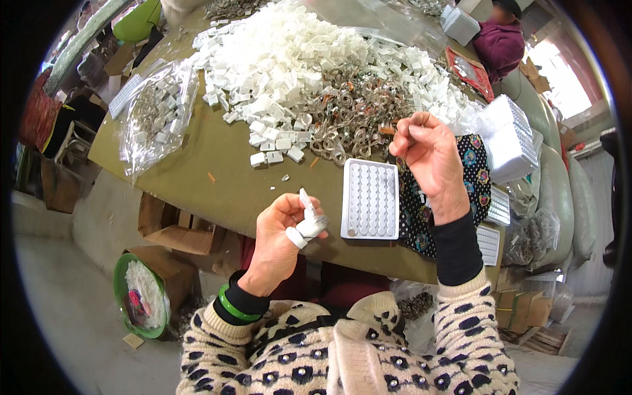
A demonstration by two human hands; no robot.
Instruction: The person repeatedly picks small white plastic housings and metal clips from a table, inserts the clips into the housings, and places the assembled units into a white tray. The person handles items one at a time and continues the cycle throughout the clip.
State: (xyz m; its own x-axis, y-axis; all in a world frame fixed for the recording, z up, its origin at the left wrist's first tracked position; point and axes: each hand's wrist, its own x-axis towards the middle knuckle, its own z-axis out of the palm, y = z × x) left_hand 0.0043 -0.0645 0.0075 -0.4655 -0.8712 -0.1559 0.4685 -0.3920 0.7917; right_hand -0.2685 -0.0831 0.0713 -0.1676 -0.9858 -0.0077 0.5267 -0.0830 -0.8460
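Observation:
My left hand (275,240) is closed in front of the table's near edge. White wrapping covers some of its fingers, and whatever they pinch cannot be told from it. Raised over the patterned dark cloth, my right hand (431,158) has its thumb and forefinger pinched together; anything between them is too small to make out. Between the hands lies a white tray (372,197) with rows of rounded cells, a small piece in its near left corner. Beyond it spread a heap of small metal rings and clips (352,112) and a large pile of white plastic pieces (276,56).
A clear plastic bag of small parts (158,115) lies on the table's left. White trays are stacked (510,138) at the right beside the dark cloth (418,227). A green basin (122,309) and a cardboard box (178,224) stand lower left. Another person (500,43) is at far right.

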